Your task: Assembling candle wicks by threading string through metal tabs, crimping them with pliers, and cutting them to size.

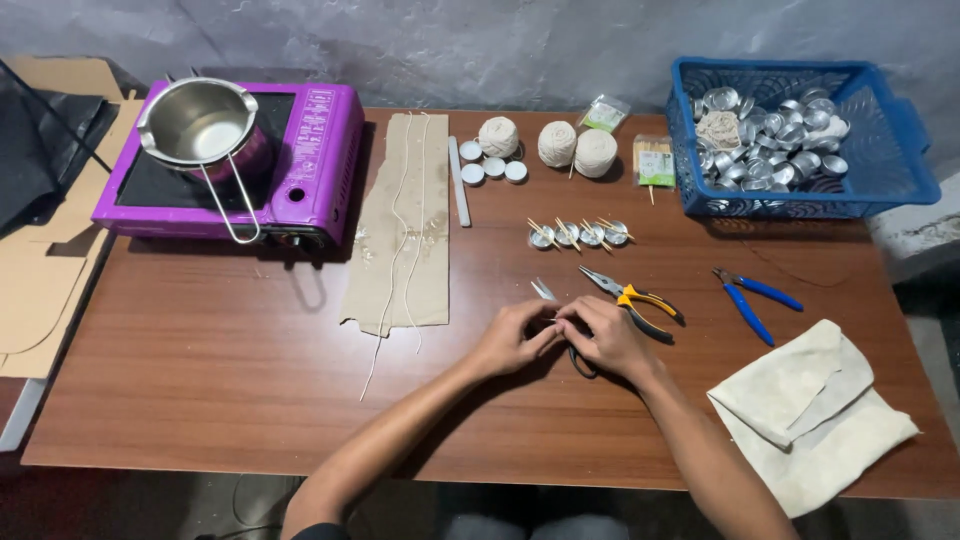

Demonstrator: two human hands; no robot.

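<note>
Head view shows both hands meeting near the bench's front middle: the left hand [512,338] and right hand [606,338] pinch something too small to tell between their fingertips. Scissors [560,325] lie under them, yellow-handled pliers [632,298] just beside.

My left hand [512,338] and right hand [606,338] are bare, without gloves, rings or a watch, both forearms are uncovered up to the elbow, and only a dark sleeve edge shows at my left upper arm.
</note>
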